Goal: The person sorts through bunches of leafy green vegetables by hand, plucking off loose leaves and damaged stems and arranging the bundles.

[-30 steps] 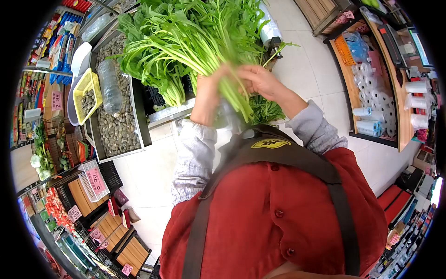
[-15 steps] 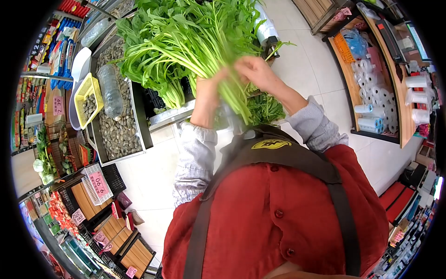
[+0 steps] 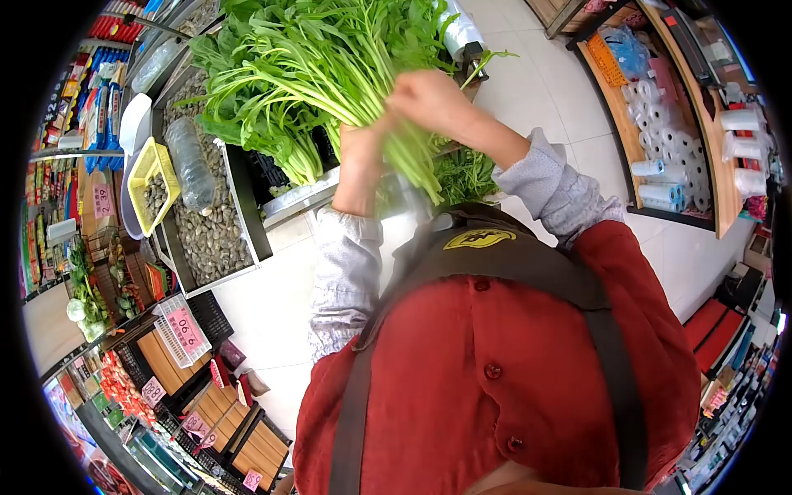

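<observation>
A bunch of long-stemmed leafy greens (image 3: 351, 78) lies across the leafy pile, its cut stem ends pointing down toward my apron. My left hand (image 3: 360, 157) is closed around the stems from the left side, partly smeared by motion. From the right, my right hand (image 3: 435, 101) presses against the same stems, fingers curled together; what is between its fingertips is hidden. The stem ends below both hands are blurred. Under the bunch, more greens (image 3: 297, 157) rest in a black crate, and finer-leafed greens (image 3: 466, 177) sit lower right.
On the left, a metal tray of clams (image 3: 210, 239) holds a plastic bottle (image 3: 191, 161) and a yellow basket (image 3: 169, 173). A roll of plastic bags (image 3: 462, 33) stands beyond the greens. Shelves with white rolls (image 3: 668, 140) are at right, with tiled floor between.
My right hand has shifted left and up along the stems, closer to my left hand. The stem ends have moved slightly. The whole view has tilted a little.
</observation>
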A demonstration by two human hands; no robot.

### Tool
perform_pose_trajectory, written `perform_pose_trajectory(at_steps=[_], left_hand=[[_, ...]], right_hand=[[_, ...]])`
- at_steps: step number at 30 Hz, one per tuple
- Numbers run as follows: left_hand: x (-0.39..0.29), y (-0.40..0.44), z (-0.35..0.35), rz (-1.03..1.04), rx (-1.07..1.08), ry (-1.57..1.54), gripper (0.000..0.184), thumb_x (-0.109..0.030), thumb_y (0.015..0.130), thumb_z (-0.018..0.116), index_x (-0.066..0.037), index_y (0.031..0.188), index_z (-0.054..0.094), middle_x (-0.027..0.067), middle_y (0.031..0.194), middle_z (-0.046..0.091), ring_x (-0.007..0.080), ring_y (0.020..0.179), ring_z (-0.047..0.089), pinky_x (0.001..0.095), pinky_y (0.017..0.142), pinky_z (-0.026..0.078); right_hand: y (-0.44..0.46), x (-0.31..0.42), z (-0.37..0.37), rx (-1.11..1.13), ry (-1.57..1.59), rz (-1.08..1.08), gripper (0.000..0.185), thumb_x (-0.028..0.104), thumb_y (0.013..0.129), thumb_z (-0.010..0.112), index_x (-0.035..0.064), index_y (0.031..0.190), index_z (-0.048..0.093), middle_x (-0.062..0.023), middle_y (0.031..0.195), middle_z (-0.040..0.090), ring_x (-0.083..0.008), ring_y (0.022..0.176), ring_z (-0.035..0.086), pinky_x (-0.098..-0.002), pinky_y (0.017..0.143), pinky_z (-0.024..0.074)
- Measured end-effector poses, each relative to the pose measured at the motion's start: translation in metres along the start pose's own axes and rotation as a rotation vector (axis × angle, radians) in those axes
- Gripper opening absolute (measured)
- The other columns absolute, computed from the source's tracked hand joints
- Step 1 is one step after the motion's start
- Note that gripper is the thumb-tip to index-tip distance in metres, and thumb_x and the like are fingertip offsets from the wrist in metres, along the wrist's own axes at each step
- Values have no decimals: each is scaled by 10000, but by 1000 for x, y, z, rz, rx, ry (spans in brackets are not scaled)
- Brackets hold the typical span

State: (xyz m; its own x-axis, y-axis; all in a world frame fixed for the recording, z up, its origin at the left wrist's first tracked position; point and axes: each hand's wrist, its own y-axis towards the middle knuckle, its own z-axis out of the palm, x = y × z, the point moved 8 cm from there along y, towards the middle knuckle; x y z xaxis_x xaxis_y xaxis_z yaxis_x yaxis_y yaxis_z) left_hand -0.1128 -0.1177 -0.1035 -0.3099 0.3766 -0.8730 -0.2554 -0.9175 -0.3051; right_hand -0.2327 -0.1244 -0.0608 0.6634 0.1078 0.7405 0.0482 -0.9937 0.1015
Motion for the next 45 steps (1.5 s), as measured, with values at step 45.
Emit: perform_pose_trajectory(at_steps=[45], left_hand=[[-18,-1,-2,17,116,-3,283,27,769,641,-7,1030,536,116,870,650,164,696,626,288,612,535]], right_hand=[[-13,-21,-50,-76,134,-25,262,279,776,621,20,804,601,-125,720,619,-276,668,597,-360,633,463]])
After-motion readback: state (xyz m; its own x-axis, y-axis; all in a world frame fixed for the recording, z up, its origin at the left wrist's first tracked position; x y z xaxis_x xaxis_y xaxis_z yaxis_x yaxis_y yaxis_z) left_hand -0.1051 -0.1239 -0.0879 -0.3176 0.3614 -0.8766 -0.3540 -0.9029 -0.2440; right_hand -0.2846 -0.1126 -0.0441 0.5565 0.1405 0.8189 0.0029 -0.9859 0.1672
